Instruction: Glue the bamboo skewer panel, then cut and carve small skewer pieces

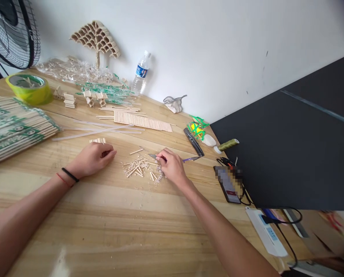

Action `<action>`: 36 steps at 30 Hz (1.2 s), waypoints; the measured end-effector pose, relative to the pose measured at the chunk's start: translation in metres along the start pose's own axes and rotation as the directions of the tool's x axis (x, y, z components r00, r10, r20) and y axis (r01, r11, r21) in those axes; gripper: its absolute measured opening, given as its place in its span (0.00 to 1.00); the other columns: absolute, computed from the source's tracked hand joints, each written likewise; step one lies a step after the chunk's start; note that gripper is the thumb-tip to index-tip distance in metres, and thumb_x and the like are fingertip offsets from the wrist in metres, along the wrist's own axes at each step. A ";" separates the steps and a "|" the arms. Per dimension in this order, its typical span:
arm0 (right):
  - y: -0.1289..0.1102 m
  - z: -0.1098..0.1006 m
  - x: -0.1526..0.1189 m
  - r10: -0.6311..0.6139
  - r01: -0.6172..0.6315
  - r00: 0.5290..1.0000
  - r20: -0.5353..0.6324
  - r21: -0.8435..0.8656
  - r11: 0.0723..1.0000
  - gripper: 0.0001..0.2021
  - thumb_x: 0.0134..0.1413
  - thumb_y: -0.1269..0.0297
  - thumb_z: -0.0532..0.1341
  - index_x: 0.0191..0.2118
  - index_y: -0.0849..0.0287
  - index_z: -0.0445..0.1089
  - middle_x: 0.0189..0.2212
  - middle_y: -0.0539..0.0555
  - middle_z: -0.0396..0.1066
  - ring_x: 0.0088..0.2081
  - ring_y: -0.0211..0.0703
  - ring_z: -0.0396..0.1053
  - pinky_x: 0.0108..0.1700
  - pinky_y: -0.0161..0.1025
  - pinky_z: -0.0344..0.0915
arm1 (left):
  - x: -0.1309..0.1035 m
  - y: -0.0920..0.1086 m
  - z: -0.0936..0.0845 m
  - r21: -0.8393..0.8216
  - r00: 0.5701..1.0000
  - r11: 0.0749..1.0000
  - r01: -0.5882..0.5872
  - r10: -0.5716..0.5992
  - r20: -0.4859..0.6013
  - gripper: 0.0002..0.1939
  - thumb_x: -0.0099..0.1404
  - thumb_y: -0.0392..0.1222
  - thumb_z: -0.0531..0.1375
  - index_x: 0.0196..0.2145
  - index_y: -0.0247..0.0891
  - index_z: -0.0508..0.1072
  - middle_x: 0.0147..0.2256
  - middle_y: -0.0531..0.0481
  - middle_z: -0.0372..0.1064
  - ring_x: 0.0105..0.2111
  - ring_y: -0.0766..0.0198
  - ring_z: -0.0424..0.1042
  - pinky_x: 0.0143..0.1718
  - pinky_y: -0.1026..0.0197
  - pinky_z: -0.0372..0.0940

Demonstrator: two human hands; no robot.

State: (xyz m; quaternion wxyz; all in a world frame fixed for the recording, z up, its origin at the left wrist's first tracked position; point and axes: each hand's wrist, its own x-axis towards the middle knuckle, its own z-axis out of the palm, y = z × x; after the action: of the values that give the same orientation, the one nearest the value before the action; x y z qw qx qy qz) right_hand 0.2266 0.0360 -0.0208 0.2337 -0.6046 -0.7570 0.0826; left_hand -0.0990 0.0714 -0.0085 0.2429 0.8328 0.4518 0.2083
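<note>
My right hand (172, 165) is closed around a thin knife (152, 156), its blade pointing left over a pile of short cut sticks (138, 167) and shavings. Left of the pile, my left hand (98, 157) rests on the table with its fingers curled; what they hold, if anything, is hidden. A small ridged block of sticks (98, 141) shows just behind that hand. Farther back lies a flat panel of joined sticks (143, 121), with loose long sticks (105, 117) at its left end. Translucent strips (102, 130) cross in front of the panel.
Packaged sticks (19, 129), a tape roll (30, 89) and a fan (12, 34) stand left. A stick tree (97, 40) and bottle (141, 73) are at the back. Rightward are a black stapler-like tool (193, 142), phone (228, 184) and power strip (266, 232).
</note>
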 end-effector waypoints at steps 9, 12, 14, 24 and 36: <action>0.023 -0.003 0.006 0.114 -0.119 0.990 -0.081 -0.070 0.990 0.08 0.58 0.71 0.58 0.30 0.53 0.69 0.36 0.53 0.77 0.37 0.47 0.73 0.40 0.40 0.62 | 0.000 -0.001 0.001 -0.003 1.000 1.000 -0.003 0.003 -0.005 0.20 0.70 0.51 0.49 0.23 0.40 0.62 0.20 0.53 0.61 0.23 0.65 0.59 0.29 0.60 0.52; 0.020 -0.002 0.003 0.083 -0.088 0.994 -0.073 -0.068 0.994 0.08 0.59 0.72 0.56 0.30 0.53 0.68 0.35 0.53 0.77 0.38 0.47 0.73 0.40 0.40 0.62 | 0.000 -0.001 0.001 -0.011 1.000 1.000 0.004 -0.004 0.007 0.20 0.69 0.51 0.49 0.22 0.41 0.61 0.21 0.53 0.61 0.23 0.64 0.59 0.29 0.59 0.52; 0.018 -0.003 0.001 0.063 -0.067 0.996 -0.064 -0.061 0.996 0.09 0.59 0.72 0.56 0.30 0.54 0.68 0.35 0.53 0.77 0.38 0.47 0.73 0.41 0.40 0.62 | -0.001 -0.001 0.001 -0.012 1.000 1.000 0.006 -0.006 0.014 0.19 0.69 0.51 0.49 0.23 0.41 0.61 0.21 0.53 0.61 0.23 0.64 0.60 0.29 0.59 0.52; 0.026 -0.001 0.007 0.071 -0.076 0.984 -0.162 -0.028 0.997 0.08 0.61 0.70 0.57 0.33 0.54 0.72 0.37 0.54 0.78 0.40 0.48 0.74 0.42 0.40 0.64 | -0.001 -0.002 0.001 0.000 1.000 1.000 0.012 -0.012 0.015 0.19 0.70 0.51 0.48 0.23 0.40 0.60 0.21 0.53 0.61 0.24 0.64 0.60 0.30 0.60 0.52; 0.030 0.004 -0.004 -0.050 0.052 0.992 -0.120 0.010 0.999 0.09 0.61 0.71 0.57 0.30 0.53 0.69 0.33 0.53 0.75 0.38 0.47 0.74 0.41 0.40 0.64 | -0.001 -0.002 0.002 -0.012 1.000 1.000 0.018 -0.018 0.014 0.20 0.69 0.52 0.48 0.23 0.41 0.60 0.21 0.53 0.60 0.23 0.64 0.59 0.30 0.59 0.51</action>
State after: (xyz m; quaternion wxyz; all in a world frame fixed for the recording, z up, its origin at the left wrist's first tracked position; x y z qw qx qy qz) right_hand 0.2515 0.0403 -0.0377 0.2846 -0.5873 -0.7564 0.0451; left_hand -0.0998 0.0707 -0.0110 0.2529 0.8287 0.4562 0.2031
